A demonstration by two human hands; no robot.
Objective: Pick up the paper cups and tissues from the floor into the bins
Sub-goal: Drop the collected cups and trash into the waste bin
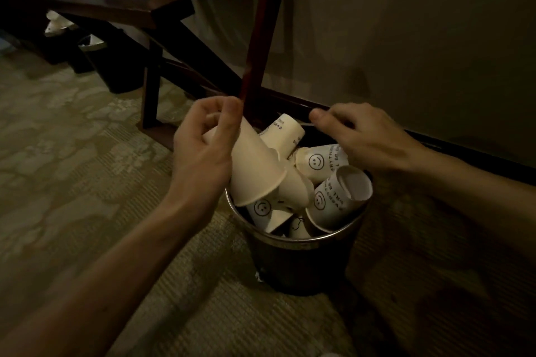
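A left hand (200, 153) pinches a cup (255, 171) by its base, thumb and curled fingers (207, 109) closed on it. The cup's long axis slants down and right from the fingers, mouth lowest, just over the near-left rim of the bin (298, 264). Below, the bin is heaped with cups (319, 165) bearing smiley faces and, partly legible, "EVERYTHING" and "WILL BE". The right hand (368, 142) hovers over the far rim, fingers curled under; whether they hold anything cannot be told.
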